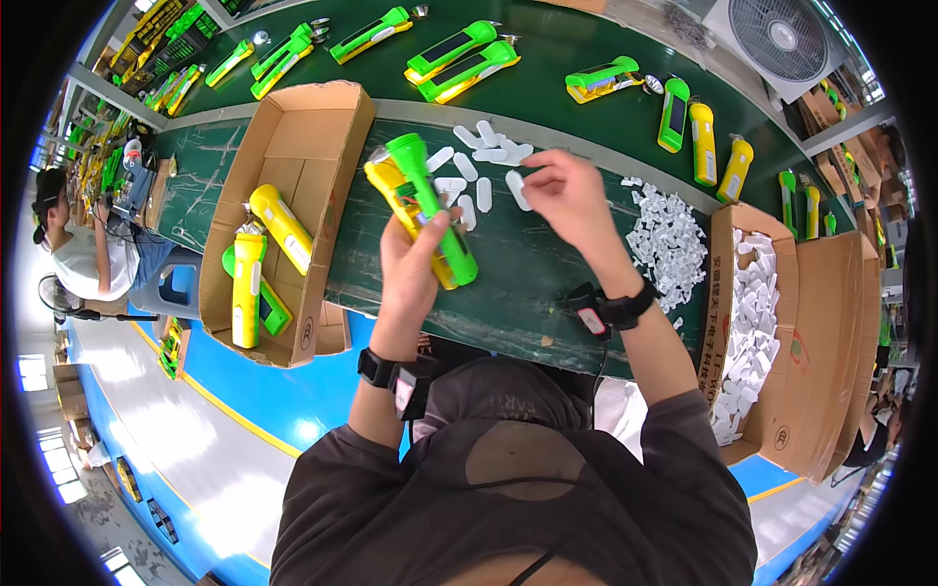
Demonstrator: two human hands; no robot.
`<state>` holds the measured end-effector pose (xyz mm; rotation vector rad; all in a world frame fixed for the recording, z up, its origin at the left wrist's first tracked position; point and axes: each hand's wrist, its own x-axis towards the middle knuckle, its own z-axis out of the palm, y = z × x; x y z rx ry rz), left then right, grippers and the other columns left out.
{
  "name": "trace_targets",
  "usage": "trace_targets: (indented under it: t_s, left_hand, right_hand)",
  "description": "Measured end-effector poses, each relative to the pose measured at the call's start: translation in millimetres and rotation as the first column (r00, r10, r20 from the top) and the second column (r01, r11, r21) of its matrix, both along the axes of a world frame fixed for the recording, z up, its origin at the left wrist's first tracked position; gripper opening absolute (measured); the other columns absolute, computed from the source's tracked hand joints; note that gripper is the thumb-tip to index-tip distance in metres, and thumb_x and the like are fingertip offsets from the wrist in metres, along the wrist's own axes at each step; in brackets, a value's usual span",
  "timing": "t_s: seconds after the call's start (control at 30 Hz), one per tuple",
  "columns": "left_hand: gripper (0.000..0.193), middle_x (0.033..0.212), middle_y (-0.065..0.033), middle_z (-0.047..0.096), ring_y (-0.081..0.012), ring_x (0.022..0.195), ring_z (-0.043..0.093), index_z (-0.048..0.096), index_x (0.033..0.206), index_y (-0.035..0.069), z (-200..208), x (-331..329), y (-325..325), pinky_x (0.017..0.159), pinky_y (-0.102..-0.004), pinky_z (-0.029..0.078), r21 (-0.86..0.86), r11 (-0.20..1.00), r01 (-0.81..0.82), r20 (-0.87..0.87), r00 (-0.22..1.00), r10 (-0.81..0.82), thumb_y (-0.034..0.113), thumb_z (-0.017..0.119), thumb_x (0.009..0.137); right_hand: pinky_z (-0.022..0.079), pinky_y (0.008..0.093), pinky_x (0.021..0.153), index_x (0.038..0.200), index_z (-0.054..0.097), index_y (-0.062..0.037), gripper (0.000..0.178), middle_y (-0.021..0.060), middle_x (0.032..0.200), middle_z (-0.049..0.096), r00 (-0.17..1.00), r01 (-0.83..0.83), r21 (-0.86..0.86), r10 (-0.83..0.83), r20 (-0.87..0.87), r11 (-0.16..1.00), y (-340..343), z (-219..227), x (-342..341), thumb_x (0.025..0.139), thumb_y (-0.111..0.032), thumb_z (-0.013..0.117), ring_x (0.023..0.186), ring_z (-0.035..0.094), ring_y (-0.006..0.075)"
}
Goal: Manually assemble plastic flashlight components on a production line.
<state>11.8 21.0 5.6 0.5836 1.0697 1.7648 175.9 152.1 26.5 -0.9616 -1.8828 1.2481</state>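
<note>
Left hand: holding green flashlight and yellow flashlight, right of carton
Long axes: slanted, heads leaning carton-ward
Right hand: pinching white piece

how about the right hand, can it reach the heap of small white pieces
Probably yes: the heap lies just right of the right hand with nothing standing between, though that hand seems to pinch a white oval piece.

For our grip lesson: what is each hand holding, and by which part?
The left hand grips green and yellow torch parts around their lower half; the right hand seems to pinch a white oval piece near its upper end.
</note>
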Motion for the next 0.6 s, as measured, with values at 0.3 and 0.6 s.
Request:
trace_targets:
  t_s: [0.3,0.6]
  left_hand:
    - [0.042,0.090,-0.0026,0.056,-0.0087,0.078,0.055,0.048,0.111,0.001,-6.0,64.6,45.1,0.068,-0.0242,0.047,-0.077,0.997,-0.004,-0.229,0.973,-0.014,0.008,0.072,0.077]
    - [0.048,0.102,-0.0080,0.058,-0.0141,0.091,0.058,0.044,0.115,-0.001,-10.0,84.7,50.9,0.075,-0.0270,0.049,-0.029,0.998,-0.063,-0.304,0.951,0.051,0.003,0.071,0.075]
  right_hand:
    - [0.051,0.0263,0.077,0.096,0.063,0.0039,0.017,0.0112,0.101,0.062,0.970,-0.074,-0.295,0.000,-0.242,0.953,-23.4,44.4,12.3,0.081,-0.004,0.068,0.092,0.061,0.0141]
    - [0.047,0.0356,0.081,0.080,0.072,-0.0028,0.016,0.0192,0.119,0.052,0.945,0.314,-0.032,-0.315,-0.090,0.949,-44.6,19.1,-7.2,0.070,-0.014,0.076,0.111,0.053,0.0279]
